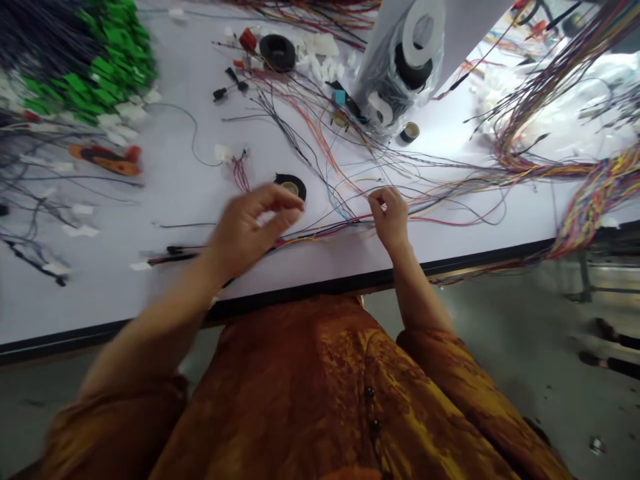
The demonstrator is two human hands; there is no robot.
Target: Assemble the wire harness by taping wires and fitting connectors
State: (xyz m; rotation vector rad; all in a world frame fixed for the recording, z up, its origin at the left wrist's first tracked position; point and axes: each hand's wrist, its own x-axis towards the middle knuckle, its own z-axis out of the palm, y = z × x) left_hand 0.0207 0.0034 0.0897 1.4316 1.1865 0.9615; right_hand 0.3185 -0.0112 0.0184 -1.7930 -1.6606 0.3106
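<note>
My left hand (247,227) hovers over the white table (150,200), blurred, fingers loosely curled and apart, just in front of a black tape roll (291,186). Nothing shows in it. My right hand (391,217) is pinched on thin coloured wires (345,223) that lie across the table near its front edge. A bundled run of wires (185,252) stretches left under my left hand.
Green connectors (107,70) are heaped at the far left, orange-handled pliers (106,160) below them. A plastic bag with tape rolls (400,73) stands at the back middle. A thick multicoloured wire bundle (590,193) hangs over the right edge. Black tape roll (277,51) lies far back.
</note>
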